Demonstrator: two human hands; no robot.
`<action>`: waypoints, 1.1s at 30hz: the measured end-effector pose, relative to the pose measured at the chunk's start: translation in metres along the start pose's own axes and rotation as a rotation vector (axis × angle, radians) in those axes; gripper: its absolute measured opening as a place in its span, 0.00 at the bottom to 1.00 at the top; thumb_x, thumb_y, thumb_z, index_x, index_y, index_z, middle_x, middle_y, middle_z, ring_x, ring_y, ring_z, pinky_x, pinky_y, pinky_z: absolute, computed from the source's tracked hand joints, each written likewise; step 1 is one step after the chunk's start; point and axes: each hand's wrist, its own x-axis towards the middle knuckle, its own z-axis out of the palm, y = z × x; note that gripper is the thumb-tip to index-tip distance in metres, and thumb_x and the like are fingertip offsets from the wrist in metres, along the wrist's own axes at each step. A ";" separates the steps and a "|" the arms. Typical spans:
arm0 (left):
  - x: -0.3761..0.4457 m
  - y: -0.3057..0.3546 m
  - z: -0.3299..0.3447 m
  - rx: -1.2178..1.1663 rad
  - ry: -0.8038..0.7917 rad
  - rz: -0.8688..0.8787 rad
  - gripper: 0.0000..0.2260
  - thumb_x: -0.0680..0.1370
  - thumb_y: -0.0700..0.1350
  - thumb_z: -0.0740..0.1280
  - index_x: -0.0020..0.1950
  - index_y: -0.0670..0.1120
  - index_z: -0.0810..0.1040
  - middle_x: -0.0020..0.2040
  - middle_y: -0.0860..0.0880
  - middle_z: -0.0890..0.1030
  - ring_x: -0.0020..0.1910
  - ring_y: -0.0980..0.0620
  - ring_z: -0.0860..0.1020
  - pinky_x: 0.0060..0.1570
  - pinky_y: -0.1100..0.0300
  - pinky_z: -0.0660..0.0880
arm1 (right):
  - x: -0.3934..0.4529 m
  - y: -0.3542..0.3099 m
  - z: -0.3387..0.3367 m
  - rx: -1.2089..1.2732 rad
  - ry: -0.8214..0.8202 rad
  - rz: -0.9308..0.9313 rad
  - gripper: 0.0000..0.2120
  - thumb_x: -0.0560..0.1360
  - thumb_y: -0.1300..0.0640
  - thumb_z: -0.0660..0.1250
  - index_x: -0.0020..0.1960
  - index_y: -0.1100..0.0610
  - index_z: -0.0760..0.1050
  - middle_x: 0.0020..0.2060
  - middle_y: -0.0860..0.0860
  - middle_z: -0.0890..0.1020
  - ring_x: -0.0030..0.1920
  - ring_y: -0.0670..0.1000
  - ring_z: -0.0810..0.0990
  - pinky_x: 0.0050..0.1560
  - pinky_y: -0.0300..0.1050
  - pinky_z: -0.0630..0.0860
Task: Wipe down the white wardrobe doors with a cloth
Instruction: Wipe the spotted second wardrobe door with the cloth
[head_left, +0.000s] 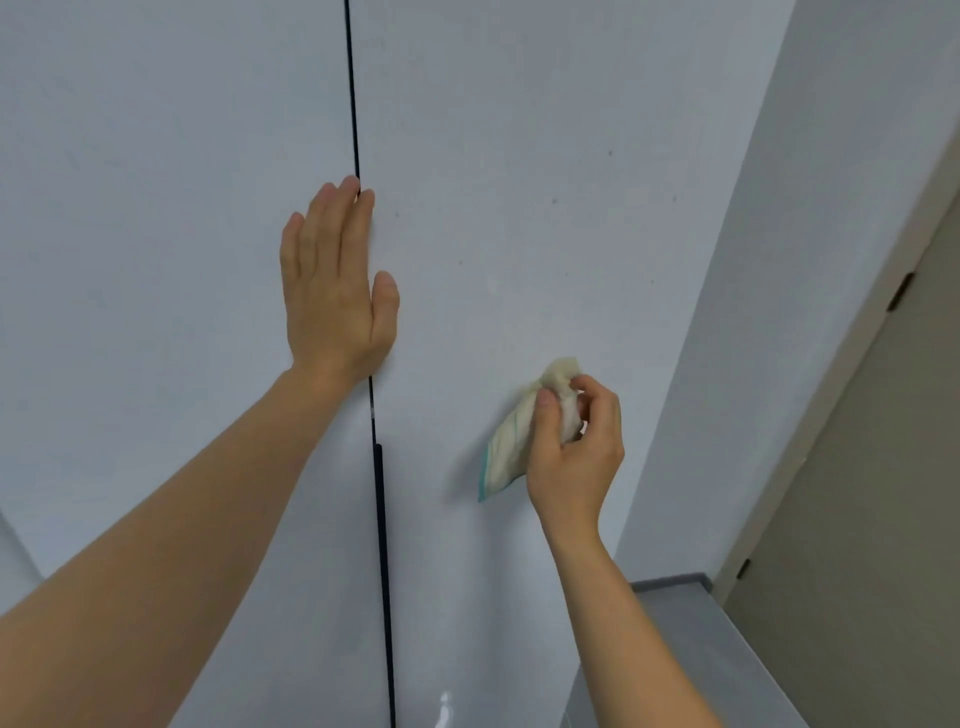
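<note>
Head view: two white wardrobe doors fill the frame, split by a dark vertical gap (358, 104). Left hand (335, 291) is flat and fully open, fingers together, palm pressed on the doors right over the gap, holding nothing; looks like it's bracing the panels. Right hand (574, 447) is closed round a bunched cream cloth (511, 447) w/ a teal edge, thumb and fingers pinching the upper wad, lower part hanging free against or just off the right door (519, 156); can't tell if it's touching. Cloth sits mid-height on the right door, well right of the gap, near the door's outer edge.

Progress, judging only from this: can't say what's been wiped, no clear wet streaks. Several small dark specks show on the right door above the cloth, so upper part prob. not done yet. Left door (156, 182) shows no cloth near it, likely left to do or can't tell. Glossy reflection low on the right door. Grey ledge (691, 613) and beige room door (857, 467) at right, not part of the job. Est. early-to-mid task
</note>
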 end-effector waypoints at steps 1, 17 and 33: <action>0.001 -0.007 0.001 0.021 -0.021 -0.002 0.29 0.79 0.43 0.59 0.81 0.39 0.60 0.81 0.42 0.61 0.81 0.43 0.57 0.81 0.45 0.47 | -0.004 -0.002 0.001 0.027 0.008 0.034 0.08 0.80 0.54 0.69 0.58 0.49 0.75 0.51 0.44 0.79 0.52 0.41 0.77 0.50 0.30 0.72; -0.018 -0.029 0.019 0.000 0.094 0.142 0.13 0.76 0.46 0.59 0.58 0.44 0.71 0.59 0.47 0.72 0.59 0.42 0.70 0.62 0.48 0.62 | -0.013 -0.012 0.081 0.057 -0.034 -0.068 0.09 0.81 0.58 0.68 0.59 0.50 0.72 0.52 0.47 0.77 0.52 0.42 0.77 0.49 0.29 0.71; -0.010 -0.029 0.011 -0.175 0.076 0.009 0.09 0.74 0.49 0.54 0.48 0.45 0.67 0.50 0.45 0.75 0.50 0.45 0.69 0.52 0.53 0.60 | 0.041 -0.042 0.130 -0.149 -0.225 -0.723 0.13 0.77 0.58 0.73 0.62 0.58 0.82 0.48 0.52 0.77 0.46 0.51 0.77 0.45 0.44 0.77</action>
